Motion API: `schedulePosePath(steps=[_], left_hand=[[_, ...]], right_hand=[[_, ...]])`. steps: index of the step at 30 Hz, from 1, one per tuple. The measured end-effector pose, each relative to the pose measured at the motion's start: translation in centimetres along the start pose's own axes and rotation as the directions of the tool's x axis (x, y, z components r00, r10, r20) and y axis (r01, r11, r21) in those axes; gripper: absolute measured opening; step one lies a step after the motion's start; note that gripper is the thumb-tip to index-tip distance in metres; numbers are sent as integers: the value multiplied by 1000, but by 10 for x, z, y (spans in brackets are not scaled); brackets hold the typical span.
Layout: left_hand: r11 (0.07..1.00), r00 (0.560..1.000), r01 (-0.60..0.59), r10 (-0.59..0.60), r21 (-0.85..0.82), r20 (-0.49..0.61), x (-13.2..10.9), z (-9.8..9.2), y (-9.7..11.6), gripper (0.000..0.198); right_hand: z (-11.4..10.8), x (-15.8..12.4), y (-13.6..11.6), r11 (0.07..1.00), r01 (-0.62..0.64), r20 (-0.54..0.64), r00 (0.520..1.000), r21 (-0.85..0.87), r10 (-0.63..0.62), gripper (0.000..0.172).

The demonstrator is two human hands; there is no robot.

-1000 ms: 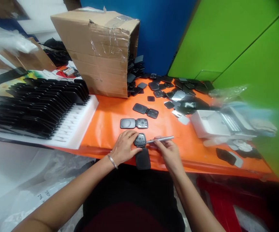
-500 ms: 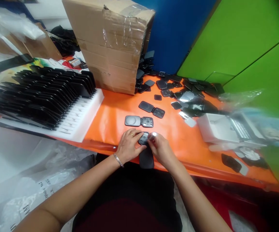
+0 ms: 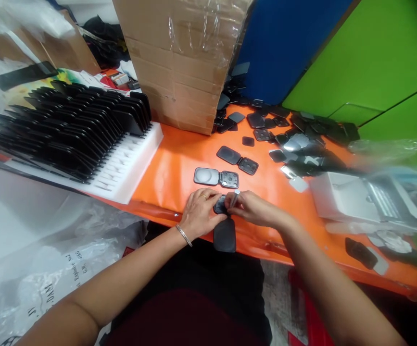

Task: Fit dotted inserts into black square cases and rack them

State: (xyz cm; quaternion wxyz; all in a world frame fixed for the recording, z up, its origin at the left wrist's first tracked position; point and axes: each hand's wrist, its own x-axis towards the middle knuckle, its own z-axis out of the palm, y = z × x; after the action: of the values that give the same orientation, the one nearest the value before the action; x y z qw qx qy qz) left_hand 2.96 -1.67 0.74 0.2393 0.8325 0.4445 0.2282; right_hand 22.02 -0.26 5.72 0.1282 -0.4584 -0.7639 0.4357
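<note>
At the front of the table lies a black hinged two-panel piece (image 3: 224,235), its smooth panel toward me and its smaller, recessed panel between my hands. My left hand (image 3: 201,211) grips that smaller panel, fingers along the far side and thumb along the near side. Pinched in my right hand (image 3: 253,207) is a short silver rod (image 3: 236,194), held upright over the small panel. My fingers hide the rod's lower end and part of the panel. Just beyond my hands lie an opened hinged piece (image 3: 207,176) and another one (image 3: 229,154), both with round recesses showing.
A white foam tray (image 3: 145,154) holding rows of black plates stands at left. Behind rises a cardboard box (image 3: 179,72). Loose black pieces (image 3: 262,134) are scattered at the back right. A white box (image 3: 333,197) and plastic bags (image 3: 392,144) lie on the right.
The view has shifted slightly. My right hand has turned, its forearm now coming in more from the right, and the silver rod shows more of its length. My left hand keeps its hold.
</note>
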Motion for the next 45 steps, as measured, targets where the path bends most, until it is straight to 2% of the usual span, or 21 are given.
schedulePosePath(steps=[3, 6, 10, 13, 16, 19, 21, 23, 26, 28, 30, 33, 37, 41, 45], left_hand=[[1000, 1000, 1, -1, 16, 5, 0, 0, 1, 50], [1000, 1000, -1, 1, 31, 3, 0, -1, 1, 48], [999, 1000, -16, 16, 40, 5, 0, 0, 0, 46], [999, 999, -30, 29, 31, 13, 0, 0, -2, 47], [999, 999, -43, 43, 15, 16, 0, 0, -3, 48], [999, 999, -41, 41, -2, 9, -1, -2, -2, 49], [999, 1000, -31, 31, -17, 2, -1, -3, 0, 46], [999, 1000, -23, 23, -30, -3, -1, -3, 1, 42], [999, 1000, -22, 22, -31, -13, -1, -4, 1, 37], [999, 999, -34, 34, -17, -23, -2, -3, 1, 32], [998, 997, -62, 63, 5, -38, -3, 0, -1, 25], [989, 987, -147, 148, 18, -66, -7, 5, -6, 16], [969, 965, -245, 244, -4, -99, -10, 13, -11, 16], [972, 966, -235, 232, -15, -118, -9, 15, -11, 17], [975, 970, -221, 217, -25, -105, -9, 13, -9, 20]], right_hand=[[-10, 0, 2, 999, -13, 160, 987, 53, 5, 7], [-12, -10, 7, 992, -38, 179, 984, 121, 16, 8], [-5, -32, 16, 953, -29, 60, 998, 302, 12, 19], [4, -44, 19, 889, -33, -68, 995, 456, 72, 21], [14, -47, 19, 837, -13, -204, 967, 547, 149, 20], [25, -42, 18, 810, 9, -355, 902, 587, 247, 22], [32, -36, 19, 822, 0, -419, 860, 570, 290, 25], [36, -30, 19, 876, -29, -456, 845, 482, 278, 25], [37, -23, 16, 985, -71, -508, 850, 156, 142, 17], [34, -20, 11, 994, -94, -473, 879, -59, 55, 12], [29, -17, 5, 983, -109, -393, 919, -150, 42, 12], [22, -14, -1, 985, -107, -293, 954, -137, 63, 15], [17, -11, 3, 994, -59, -212, 977, -88, 39, 15], [9, -6, 6, 998, -24, -120, 993, -49, 18, 16], [-7, 4, -1, 998, 24, 73, 997, -56, -20, 15]])
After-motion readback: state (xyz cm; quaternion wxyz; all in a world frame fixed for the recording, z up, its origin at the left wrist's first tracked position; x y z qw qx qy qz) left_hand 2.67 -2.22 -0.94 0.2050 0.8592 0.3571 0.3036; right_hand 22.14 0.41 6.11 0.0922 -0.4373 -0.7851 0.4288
